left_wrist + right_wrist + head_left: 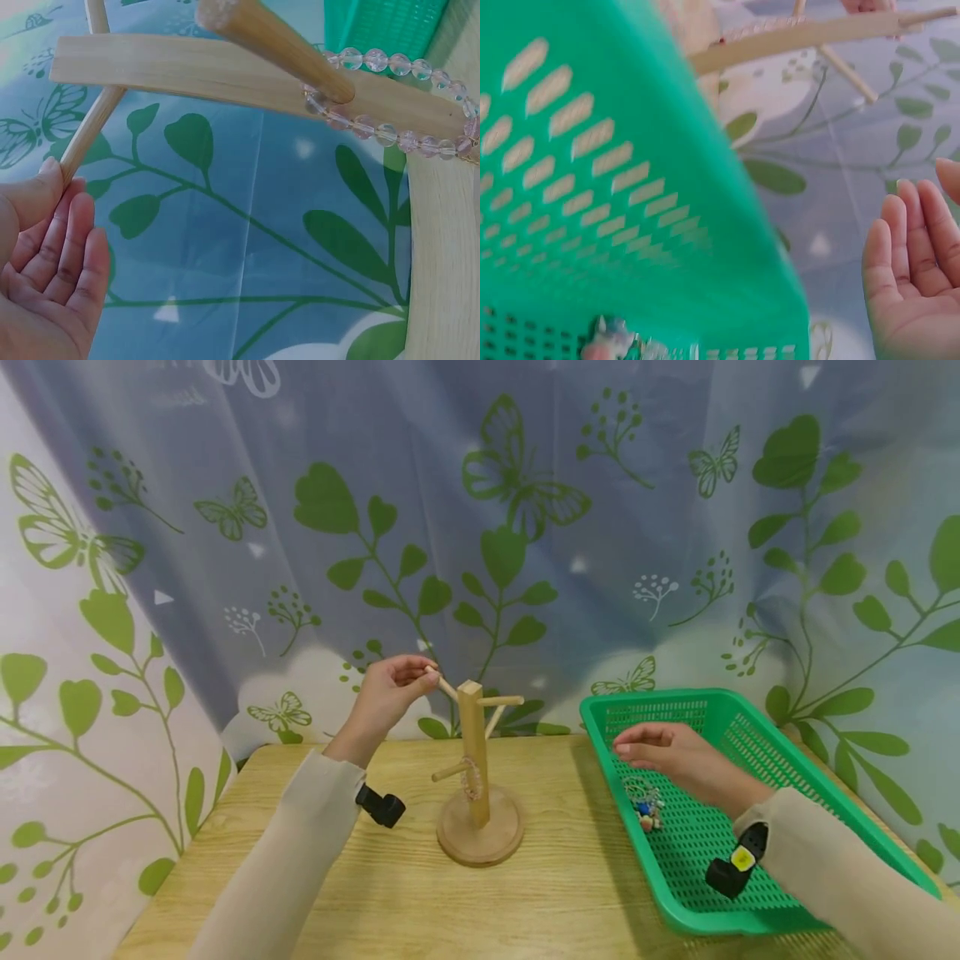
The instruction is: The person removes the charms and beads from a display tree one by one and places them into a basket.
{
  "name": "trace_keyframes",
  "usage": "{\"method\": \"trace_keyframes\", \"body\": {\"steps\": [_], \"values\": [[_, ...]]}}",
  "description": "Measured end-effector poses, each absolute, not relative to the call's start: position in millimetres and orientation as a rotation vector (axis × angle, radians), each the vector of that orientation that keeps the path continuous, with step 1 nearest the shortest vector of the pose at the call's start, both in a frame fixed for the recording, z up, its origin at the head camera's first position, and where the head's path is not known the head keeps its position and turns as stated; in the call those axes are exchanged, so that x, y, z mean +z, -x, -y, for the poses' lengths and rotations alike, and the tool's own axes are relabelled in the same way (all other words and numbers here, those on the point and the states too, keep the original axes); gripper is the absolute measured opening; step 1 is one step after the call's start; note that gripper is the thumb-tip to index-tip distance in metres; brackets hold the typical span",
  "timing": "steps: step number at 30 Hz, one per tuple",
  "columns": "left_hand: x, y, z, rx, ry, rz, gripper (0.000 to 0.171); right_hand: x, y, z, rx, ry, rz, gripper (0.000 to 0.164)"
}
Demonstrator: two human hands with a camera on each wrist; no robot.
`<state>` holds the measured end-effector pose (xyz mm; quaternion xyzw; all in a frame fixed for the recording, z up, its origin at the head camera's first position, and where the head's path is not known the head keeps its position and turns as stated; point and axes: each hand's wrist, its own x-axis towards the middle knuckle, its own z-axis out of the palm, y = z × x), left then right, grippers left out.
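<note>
With thumb and fingertips my left hand (pixel 390 687) pinches the end of an upper left peg (pixel 94 131) on a wooden stand (pixel 475 752). The stand rises upright from a round base (pixel 480 847), its pegs pointing to different sides. Around a lower peg (pixel 450 771) hangs a bracelet (pixel 375 60) of clear and pinkish beads. My right hand (pixel 678 760) hovers over a green plastic basket (pixel 600 760), its fingers slightly bent and nothing between them. In the basket lies a small heap of jewelry (pixel 645 808) with blue, red and silvery bits.
The wooden table (pixel 551 877) carries the stand at its middle and the basket at its right. Behind it hangs a curtain (pixel 525 610) printed with green leaves and butterflies. The basket's raised wall stands between the stand and the jewelry.
</note>
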<state>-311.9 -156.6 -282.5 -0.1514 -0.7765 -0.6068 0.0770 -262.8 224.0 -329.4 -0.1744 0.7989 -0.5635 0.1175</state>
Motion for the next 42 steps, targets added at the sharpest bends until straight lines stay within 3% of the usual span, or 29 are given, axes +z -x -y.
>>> {"method": "trace_keyframes", "body": {"steps": [23, 42], "values": [[-290, 294, 166, -1.688, 0.294, 2.251, 0.025, -322, 228, -162, -1.862, 0.503, -2.240, 0.032], [-294, 279, 168, -1.651, 0.228, 2.175, 0.022, -351, 186, -111, -1.879, 0.667, -2.214, 0.031]]}}
